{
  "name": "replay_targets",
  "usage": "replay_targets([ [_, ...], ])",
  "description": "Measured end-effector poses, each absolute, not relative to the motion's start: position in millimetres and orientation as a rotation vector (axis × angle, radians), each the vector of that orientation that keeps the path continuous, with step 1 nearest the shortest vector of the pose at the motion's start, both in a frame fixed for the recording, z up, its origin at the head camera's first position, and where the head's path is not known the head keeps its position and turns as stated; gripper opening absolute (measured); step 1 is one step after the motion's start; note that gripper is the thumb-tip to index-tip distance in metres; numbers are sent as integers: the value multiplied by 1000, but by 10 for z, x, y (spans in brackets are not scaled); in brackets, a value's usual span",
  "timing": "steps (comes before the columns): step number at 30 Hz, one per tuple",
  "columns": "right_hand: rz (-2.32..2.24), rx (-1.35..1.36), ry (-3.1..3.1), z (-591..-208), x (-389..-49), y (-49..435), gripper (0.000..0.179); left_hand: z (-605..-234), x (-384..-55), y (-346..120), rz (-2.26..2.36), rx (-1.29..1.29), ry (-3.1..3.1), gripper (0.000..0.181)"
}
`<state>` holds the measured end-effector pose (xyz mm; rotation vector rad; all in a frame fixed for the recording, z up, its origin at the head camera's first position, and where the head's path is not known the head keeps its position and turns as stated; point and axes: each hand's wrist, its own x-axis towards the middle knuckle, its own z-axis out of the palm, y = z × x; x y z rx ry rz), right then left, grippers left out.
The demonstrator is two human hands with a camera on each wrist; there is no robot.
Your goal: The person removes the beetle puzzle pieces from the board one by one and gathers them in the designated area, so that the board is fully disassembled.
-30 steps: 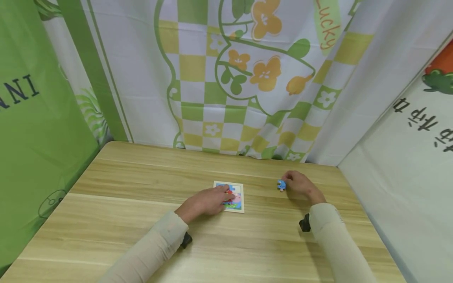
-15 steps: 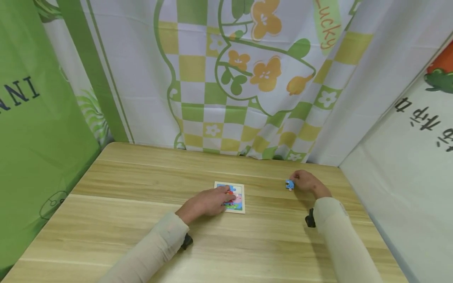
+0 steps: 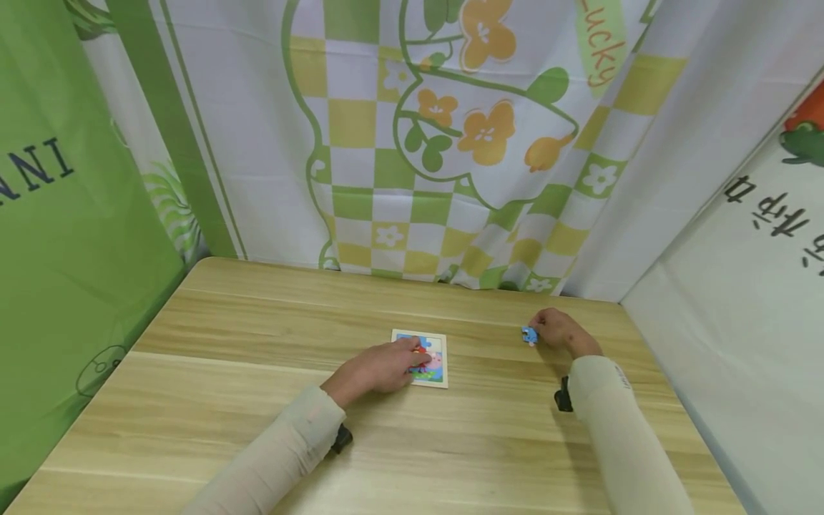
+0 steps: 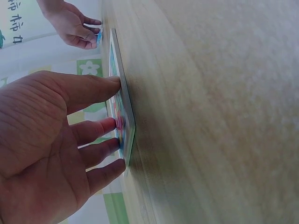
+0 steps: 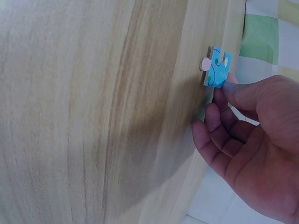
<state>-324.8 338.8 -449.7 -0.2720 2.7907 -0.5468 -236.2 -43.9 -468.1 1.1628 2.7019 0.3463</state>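
Observation:
A small framed jigsaw puzzle [image 3: 438, 373] with a pink pig in a red outfit on it lies on the wooden table. Its upper right corner shows a pale bare patch. My left hand [image 3: 384, 366] rests on the puzzle from the left and covers part of the picture; in the left wrist view its thumb and fingertips [image 4: 108, 125] press on it, fairly straight. To the right, my right hand [image 3: 558, 333] pinches a blue jigsaw piece [image 5: 218, 69] by one edge between thumb and fingers. The piece has a pinkish knob and a notch, and is held close over the table.
The wooden table [image 3: 257, 307] reaches back to a green and yellow checked curtain [image 3: 412, 207]. A green curtain [image 3: 77, 257] hangs at the left and a white printed one [image 3: 740, 300] at the right.
My right hand has moved a little to the right with the blue jigsaw piece, mostly in the first half second, and the piece has turned slightly. My left hand stays on the puzzle.

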Motion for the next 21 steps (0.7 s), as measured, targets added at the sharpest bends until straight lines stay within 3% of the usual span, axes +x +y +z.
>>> replay_targets([
  [21, -558, -263, 2840, -4569, -3214, 3355, 22, -4683, -2345, -475, 323, 1082, 2659, 52],
])
